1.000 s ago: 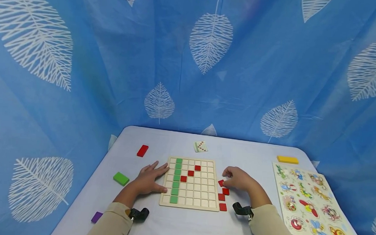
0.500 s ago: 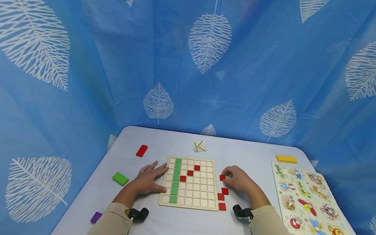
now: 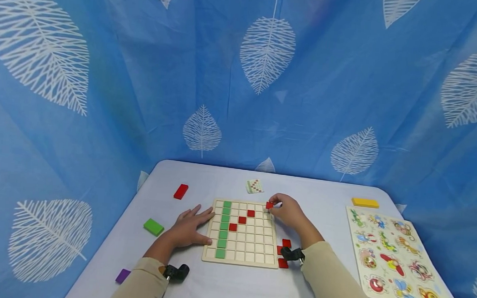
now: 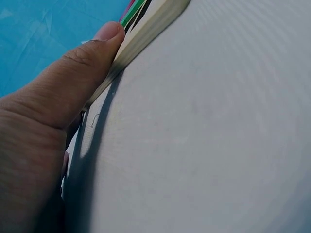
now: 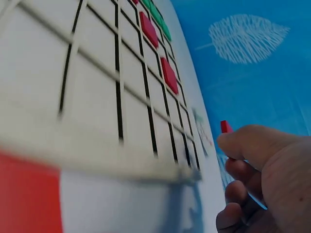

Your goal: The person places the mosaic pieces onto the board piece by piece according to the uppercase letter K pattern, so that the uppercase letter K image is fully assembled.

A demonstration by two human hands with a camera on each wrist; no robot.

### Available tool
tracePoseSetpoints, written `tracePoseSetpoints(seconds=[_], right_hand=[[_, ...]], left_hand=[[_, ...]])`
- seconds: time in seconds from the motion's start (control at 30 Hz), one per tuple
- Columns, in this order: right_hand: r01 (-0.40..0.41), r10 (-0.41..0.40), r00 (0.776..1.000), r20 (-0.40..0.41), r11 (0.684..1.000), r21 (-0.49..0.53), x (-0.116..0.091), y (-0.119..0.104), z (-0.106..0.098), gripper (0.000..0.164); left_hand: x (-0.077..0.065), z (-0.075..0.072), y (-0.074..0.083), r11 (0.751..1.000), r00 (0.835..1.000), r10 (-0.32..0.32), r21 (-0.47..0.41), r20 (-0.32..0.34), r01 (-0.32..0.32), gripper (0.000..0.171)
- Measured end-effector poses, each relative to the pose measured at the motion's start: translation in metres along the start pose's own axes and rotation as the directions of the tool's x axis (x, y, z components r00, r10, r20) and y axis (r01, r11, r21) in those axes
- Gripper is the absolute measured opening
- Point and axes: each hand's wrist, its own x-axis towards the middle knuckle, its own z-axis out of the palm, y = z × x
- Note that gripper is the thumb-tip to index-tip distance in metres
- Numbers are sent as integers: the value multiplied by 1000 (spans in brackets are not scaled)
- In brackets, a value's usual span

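Note:
A square wooden grid board lies on the white table, with a column of green tiles and a diagonal of red tiles in its cells. My left hand rests spread at the board's left edge, its thumb on the rim in the left wrist view. Over the board's far right corner, my right hand pinches a red tile between thumb and fingers. In the right wrist view that pinched tile shows just past the thumb.
Several red tiles lie right of the board. Behind it is a small pattern card. Red, green and purple blocks lie left. A yellow block and an insect puzzle board are at right.
My right hand has picked up a red tile from beside the board and carried it away and leftward to the far right corner. The left hand has stayed in place.

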Motion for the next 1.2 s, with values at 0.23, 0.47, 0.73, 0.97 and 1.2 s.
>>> tracePoseSetpoints(seconds=[0.23, 0.47, 0.73, 0.97, 1.2], right_hand=[[35, -35, 999, 35, 999, -1, 13, -17, 19, 20], [1, -1, 1000, 21, 1000, -5, 17, -18, 30, 18], [-3, 4, 1000, 21, 999, -38, 20, -17, 33, 20], [-21, 22, 998, 65, 999, -26, 16, -14, 27, 34], [-99, 99, 992, 75, 995, -2, -14, -6, 2, 40]], left_hand=[[-1, 0, 0, 1000, 1000, 13, 7, -2, -13, 101], [0, 0, -2, 1000, 1000, 11, 8, 3, -11, 101], [3, -1, -4, 1000, 1000, 9, 2, 2, -9, 101], [5, 0, -4, 1000, 1000, 13, -5, 1, -13, 101], [7, -4, -6, 999, 1000, 26, 18, 2, -26, 101]])
